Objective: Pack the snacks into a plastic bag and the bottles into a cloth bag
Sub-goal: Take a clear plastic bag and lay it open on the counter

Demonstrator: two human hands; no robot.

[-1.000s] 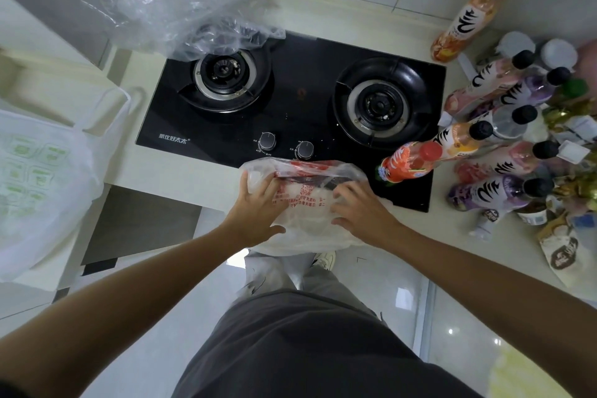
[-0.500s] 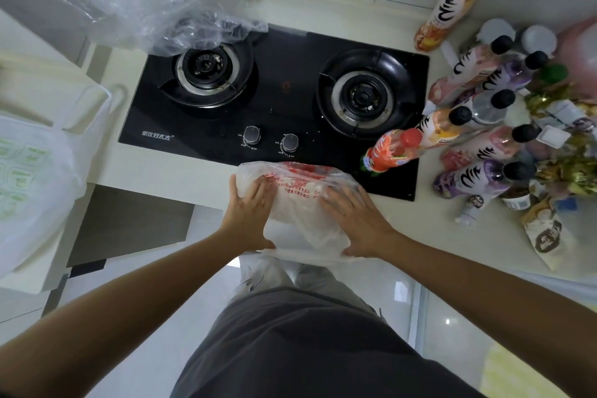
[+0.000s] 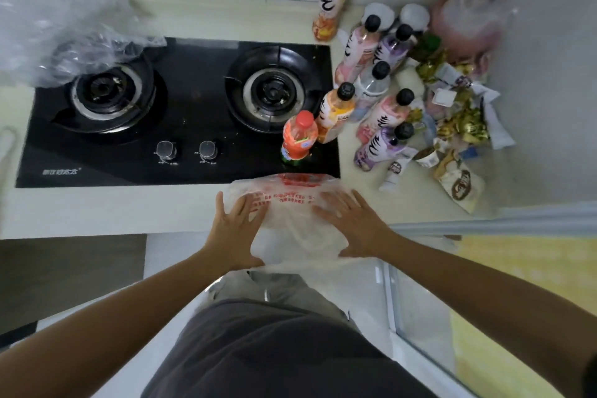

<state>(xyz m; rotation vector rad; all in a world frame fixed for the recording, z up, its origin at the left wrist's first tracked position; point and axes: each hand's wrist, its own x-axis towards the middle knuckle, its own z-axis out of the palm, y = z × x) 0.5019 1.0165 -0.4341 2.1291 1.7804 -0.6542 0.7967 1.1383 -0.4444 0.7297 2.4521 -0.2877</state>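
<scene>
Right now the plastic bag (image 3: 290, 213) lies flat on the front edge of the counter (image 3: 129, 210), just in front of the stove (image 3: 181, 113), with its near end hanging off the edge toward the person. It looks thin, limp and light, a slippery film that will crumple and not hold a shape, so the place to take it is, I judge, the mouth or the handles, pinching one layer in each hand to pull it open. Its long axis seems to run from the stove side back toward the body, red printing at the far end; which end is the opening I cannot tell.

Left hand (image 3: 235, 223) rests on the bag's left part, fingers spread and flat, clamped on nothing. Right hand (image 3: 349, 223) does the same on the right part, palm down, fingers splayed, pressing the film and not gripping it.

Outward now: a red-capped orange bottle (image 3: 298, 137) stands on the stove's front right corner, just beyond the bag. More bottles (image 3: 381, 113) with black caps stand crowded on the counter to the right, rigid and heavier, meant for a cloth bag that I cannot make out. Snacks (image 3: 458, 126) in crinkly wrappers lie heaped beyond them by the wall. Clear plastic sheeting (image 3: 64, 26) covers the far left burner.
</scene>
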